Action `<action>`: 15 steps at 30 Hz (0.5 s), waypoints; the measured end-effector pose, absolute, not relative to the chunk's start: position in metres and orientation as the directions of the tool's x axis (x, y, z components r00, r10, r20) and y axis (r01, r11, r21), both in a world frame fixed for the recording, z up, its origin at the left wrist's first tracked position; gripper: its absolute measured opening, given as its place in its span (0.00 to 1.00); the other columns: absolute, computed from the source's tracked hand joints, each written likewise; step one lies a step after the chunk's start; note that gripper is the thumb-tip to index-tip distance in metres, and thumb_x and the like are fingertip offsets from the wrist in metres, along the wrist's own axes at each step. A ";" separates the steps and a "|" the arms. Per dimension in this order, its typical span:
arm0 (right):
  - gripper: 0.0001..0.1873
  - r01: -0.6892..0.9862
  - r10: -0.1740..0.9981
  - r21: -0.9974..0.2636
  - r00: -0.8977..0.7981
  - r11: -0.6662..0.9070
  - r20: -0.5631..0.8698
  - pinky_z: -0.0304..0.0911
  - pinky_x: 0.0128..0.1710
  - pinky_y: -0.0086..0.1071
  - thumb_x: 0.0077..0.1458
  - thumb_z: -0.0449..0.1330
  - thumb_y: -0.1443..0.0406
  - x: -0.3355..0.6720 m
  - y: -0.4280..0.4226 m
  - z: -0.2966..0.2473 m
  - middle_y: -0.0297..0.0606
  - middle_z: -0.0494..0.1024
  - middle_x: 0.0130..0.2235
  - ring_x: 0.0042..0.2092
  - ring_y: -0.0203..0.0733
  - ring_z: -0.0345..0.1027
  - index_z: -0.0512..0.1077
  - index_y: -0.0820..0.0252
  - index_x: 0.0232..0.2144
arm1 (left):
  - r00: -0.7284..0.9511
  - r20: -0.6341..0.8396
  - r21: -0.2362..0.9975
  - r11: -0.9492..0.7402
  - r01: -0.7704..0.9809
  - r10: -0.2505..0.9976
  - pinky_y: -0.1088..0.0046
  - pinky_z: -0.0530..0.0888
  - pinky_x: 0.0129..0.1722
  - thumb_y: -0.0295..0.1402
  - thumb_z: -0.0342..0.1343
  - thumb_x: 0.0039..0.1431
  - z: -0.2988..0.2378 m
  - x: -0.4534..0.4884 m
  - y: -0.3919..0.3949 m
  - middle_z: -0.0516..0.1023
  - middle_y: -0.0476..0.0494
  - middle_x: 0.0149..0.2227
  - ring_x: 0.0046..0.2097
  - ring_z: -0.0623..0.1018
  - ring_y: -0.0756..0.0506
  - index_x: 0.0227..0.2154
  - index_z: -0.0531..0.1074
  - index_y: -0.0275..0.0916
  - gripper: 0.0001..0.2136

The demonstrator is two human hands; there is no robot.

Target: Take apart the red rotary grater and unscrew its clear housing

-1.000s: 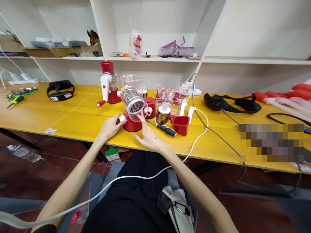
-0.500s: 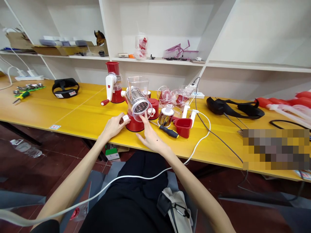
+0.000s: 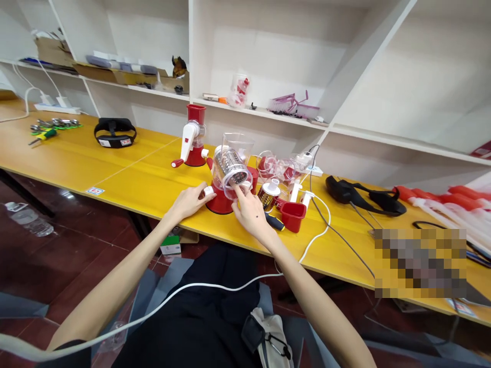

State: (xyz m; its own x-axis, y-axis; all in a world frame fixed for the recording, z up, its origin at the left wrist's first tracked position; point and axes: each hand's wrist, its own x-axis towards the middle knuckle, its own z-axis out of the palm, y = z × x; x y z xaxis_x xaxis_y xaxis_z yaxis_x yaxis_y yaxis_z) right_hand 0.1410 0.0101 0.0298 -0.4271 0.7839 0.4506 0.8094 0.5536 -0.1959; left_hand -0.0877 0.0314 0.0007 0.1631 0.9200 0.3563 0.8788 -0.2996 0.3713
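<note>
A rotary grater with a clear plastic housing (image 3: 248,145), a metal drum (image 3: 232,164) inside and a red base (image 3: 220,202) stands at the table's front. At its left side my left hand (image 3: 190,202) is closed on a white knob (image 3: 208,190) by the base. My right hand (image 3: 251,214) reaches to the drum's round front opening, index finger stretched out and touching near its lower rim. The other right fingers are partly hidden. Right of it lie a screwdriver (image 3: 275,222), a second metal drum (image 3: 268,194) and a red hopper (image 3: 293,215).
Another red and white grater (image 3: 195,135) stands behind, to the left. Clear and red parts (image 3: 278,166) are heaped behind the drum. A white cable (image 3: 318,232) crosses the table edge and my lap. Black headsets (image 3: 115,134) and a shelf (image 3: 261,110) are further off.
The view has shifted, so the table things sit further right and lower. My right index finger has moved up to the drum's opening; my left hand stays on the knob.
</note>
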 end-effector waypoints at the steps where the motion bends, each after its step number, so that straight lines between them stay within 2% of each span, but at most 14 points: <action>1: 0.34 0.803 0.776 -0.203 -0.423 0.560 0.468 0.71 0.56 0.54 0.63 0.47 0.70 0.141 0.010 0.027 0.55 0.69 0.63 0.57 0.57 0.71 0.61 0.59 0.70 | 0.168 0.353 0.372 -0.303 0.877 0.920 0.67 0.68 0.35 0.60 0.37 0.70 0.002 -0.088 0.031 0.81 0.40 0.35 0.39 0.82 0.35 0.41 0.69 0.43 0.27; 5: 0.35 0.790 0.757 -0.219 -0.408 0.573 0.511 0.73 0.54 0.52 0.62 0.48 0.69 0.143 0.010 0.017 0.54 0.68 0.64 0.56 0.56 0.72 0.60 0.57 0.71 | 0.166 0.354 0.395 -0.308 0.865 0.920 0.66 0.70 0.36 0.59 0.38 0.70 0.004 -0.087 0.027 0.82 0.40 0.35 0.39 0.82 0.34 0.41 0.69 0.43 0.26; 8: 0.35 0.804 0.761 -0.206 -0.397 0.558 0.513 0.73 0.53 0.52 0.62 0.47 0.69 0.143 0.011 0.014 0.55 0.68 0.65 0.55 0.56 0.73 0.61 0.58 0.71 | 0.151 0.376 0.408 -0.310 0.859 0.914 0.63 0.71 0.39 0.59 0.41 0.70 0.003 -0.087 0.025 0.82 0.37 0.39 0.42 0.83 0.33 0.42 0.70 0.41 0.26; 10: 0.35 0.811 0.757 -0.183 -0.403 0.556 0.514 0.74 0.52 0.52 0.62 0.48 0.69 0.143 0.012 0.014 0.56 0.68 0.65 0.55 0.57 0.73 0.60 0.59 0.71 | 0.100 0.440 0.483 -0.329 0.811 0.892 0.62 0.73 0.42 0.58 0.43 0.69 0.003 -0.087 0.023 0.82 0.36 0.44 0.43 0.82 0.35 0.45 0.69 0.41 0.25; 13: 0.36 0.810 0.744 -0.161 -0.414 0.564 0.524 0.74 0.53 0.51 0.63 0.48 0.69 0.143 0.012 0.012 0.56 0.68 0.65 0.55 0.56 0.74 0.58 0.59 0.72 | -0.075 0.563 0.658 -0.391 0.643 0.823 0.63 0.75 0.45 0.53 0.45 0.70 0.011 -0.085 0.025 0.79 0.36 0.50 0.47 0.81 0.39 0.50 0.68 0.39 0.22; 15: 0.36 0.815 0.747 -0.162 -0.406 0.557 0.526 0.74 0.53 0.50 0.63 0.48 0.69 0.143 0.011 0.008 0.55 0.67 0.65 0.55 0.54 0.74 0.56 0.58 0.73 | -0.132 0.610 0.706 -0.460 0.538 0.782 0.64 0.76 0.48 0.50 0.46 0.70 0.024 -0.082 0.030 0.78 0.35 0.51 0.50 0.80 0.41 0.49 0.68 0.39 0.20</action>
